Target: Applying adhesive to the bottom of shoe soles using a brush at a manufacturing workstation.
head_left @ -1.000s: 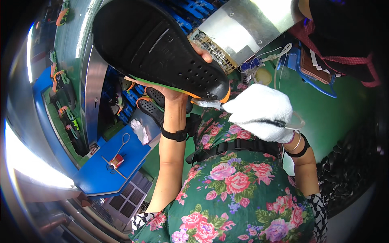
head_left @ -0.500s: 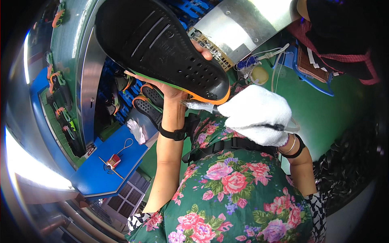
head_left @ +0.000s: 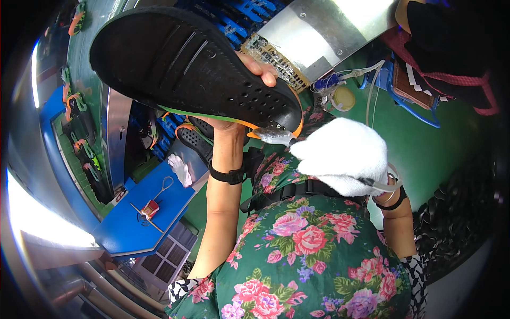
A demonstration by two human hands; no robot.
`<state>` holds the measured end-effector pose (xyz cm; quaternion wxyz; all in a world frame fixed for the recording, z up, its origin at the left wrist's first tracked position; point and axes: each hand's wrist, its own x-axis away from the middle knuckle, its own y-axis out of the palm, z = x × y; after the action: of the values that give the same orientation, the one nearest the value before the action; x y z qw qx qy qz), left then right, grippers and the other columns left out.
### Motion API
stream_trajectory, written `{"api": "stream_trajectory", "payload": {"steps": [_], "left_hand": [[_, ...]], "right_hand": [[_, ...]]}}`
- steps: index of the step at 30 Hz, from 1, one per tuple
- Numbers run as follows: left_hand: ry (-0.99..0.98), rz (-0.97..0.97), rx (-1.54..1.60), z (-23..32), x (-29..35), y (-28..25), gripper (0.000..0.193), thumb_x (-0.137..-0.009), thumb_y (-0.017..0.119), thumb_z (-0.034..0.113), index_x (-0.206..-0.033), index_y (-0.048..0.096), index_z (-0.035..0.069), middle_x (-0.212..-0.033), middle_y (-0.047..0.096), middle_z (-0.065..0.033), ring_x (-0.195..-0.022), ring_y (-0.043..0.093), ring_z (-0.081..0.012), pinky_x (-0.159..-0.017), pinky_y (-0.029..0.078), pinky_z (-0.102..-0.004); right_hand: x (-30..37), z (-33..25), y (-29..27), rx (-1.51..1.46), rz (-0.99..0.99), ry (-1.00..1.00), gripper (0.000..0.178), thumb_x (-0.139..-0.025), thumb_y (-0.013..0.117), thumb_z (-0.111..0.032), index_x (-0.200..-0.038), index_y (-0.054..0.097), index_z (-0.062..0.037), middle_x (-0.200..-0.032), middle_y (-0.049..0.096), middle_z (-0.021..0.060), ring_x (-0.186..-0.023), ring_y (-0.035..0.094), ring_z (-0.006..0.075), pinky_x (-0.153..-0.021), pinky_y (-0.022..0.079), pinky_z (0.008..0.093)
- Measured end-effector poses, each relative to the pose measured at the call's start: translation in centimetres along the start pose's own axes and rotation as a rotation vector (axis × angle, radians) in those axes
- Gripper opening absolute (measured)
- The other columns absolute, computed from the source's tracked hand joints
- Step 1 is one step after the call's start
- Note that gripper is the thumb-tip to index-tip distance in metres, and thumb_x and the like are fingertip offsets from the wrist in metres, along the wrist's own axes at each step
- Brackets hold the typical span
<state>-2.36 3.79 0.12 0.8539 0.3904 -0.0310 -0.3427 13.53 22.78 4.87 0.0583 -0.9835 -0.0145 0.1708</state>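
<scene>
A large black shoe sole (head_left: 164,64) with rows of small holes and an orange and green edge is tilted up in front of me. My left hand (head_left: 258,69) grips it, fingers over the far side and palm under the near edge. My right hand (head_left: 345,157) is wrapped in a white fluffy cloth or mitt that hides its fingers. From it sticks a brush (head_left: 276,137), its wet-looking pale bristles touching the sole's orange edge near the holed end. A clear tube (head_left: 385,187) runs by my right wrist.
On the left, a blue table (head_left: 127,228) bears a small red object (head_left: 150,209) with sticks; a pale glove (head_left: 179,170) lies near it. More soles (head_left: 194,141) rest behind my left wrist. A metal panel (head_left: 319,32) and a blue-framed stool (head_left: 406,90) stand beyond.
The sole has shifted left and tilted flatter, its near edge turning away. My right hand and the brush have moved slightly right, and the bristles now lie against the edge.
</scene>
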Motion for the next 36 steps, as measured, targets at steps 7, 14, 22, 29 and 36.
{"api": "stream_trajectory", "payload": {"steps": [7,14,22,29,36], "left_hand": [[0.007,0.051,-0.029,-0.4,0.1,0.7,0.076,-0.084,0.071,0.068,-0.109,0.065,-0.003,-0.104,0.066,-0.0126,-0.091,0.069,-0.0263,-0.082,0.045,-0.041],[-0.012,0.093,0.029,-0.3,0.1,0.7,0.076,-0.089,0.063,0.069,-0.107,0.065,-0.005,-0.098,0.067,-0.0139,-0.089,0.069,-0.028,-0.084,0.047,-0.0427],[-0.048,0.085,-0.074,0.0,-0.1,0.3,0.073,-0.09,0.063,0.068,-0.105,0.064,-0.004,-0.097,0.066,-0.0135,-0.088,0.068,-0.0265,-0.085,0.046,-0.0427],[0.052,-0.005,0.155,-0.7,-0.6,-0.2,0.083,-0.091,0.057,0.072,-0.109,0.063,-0.008,-0.102,0.067,-0.0198,-0.09,0.067,-0.0331,-0.085,0.05,-0.0463],[-0.003,-0.046,0.006,-0.7,-0.4,-0.5,0.09,-0.088,0.054,0.078,-0.109,0.063,-0.009,-0.1,0.067,-0.018,-0.089,0.067,-0.0317,-0.084,0.05,-0.0459]], "right_hand": [[-1.5,-0.2,-0.7,0.004,-0.068,-0.114,0.025,-0.075,0.082,-0.003,-0.098,0.081,-0.0129,-0.104,0.079,0.0053,-0.091,0.074,0.0224,-0.078,0.059,0.0344],[-0.8,0.2,-1.4,0.106,-0.039,-0.014,0.024,-0.073,0.082,-0.003,-0.095,0.081,-0.0123,-0.103,0.078,0.0067,-0.088,0.073,0.0238,-0.077,0.059,0.0356],[-1.0,0.0,-1.1,-0.126,-0.015,0.129,0.017,-0.074,0.082,-0.002,-0.09,0.079,-0.0068,-0.1,0.078,0.0097,-0.084,0.073,0.0233,-0.075,0.057,0.0346],[-0.7,0.3,-1.5,-0.082,0.1,0.122,0.02,-0.074,0.081,0.0,-0.093,0.079,-0.0043,-0.099,0.078,0.0111,-0.082,0.072,0.0226,-0.072,0.056,0.0347],[-0.9,0.0,-1.4,-0.133,-0.046,0.145,0.019,-0.076,0.081,-0.002,-0.095,0.08,-0.0052,-0.099,0.078,0.0098,-0.087,0.073,0.0229,-0.077,0.057,0.0348]]}}
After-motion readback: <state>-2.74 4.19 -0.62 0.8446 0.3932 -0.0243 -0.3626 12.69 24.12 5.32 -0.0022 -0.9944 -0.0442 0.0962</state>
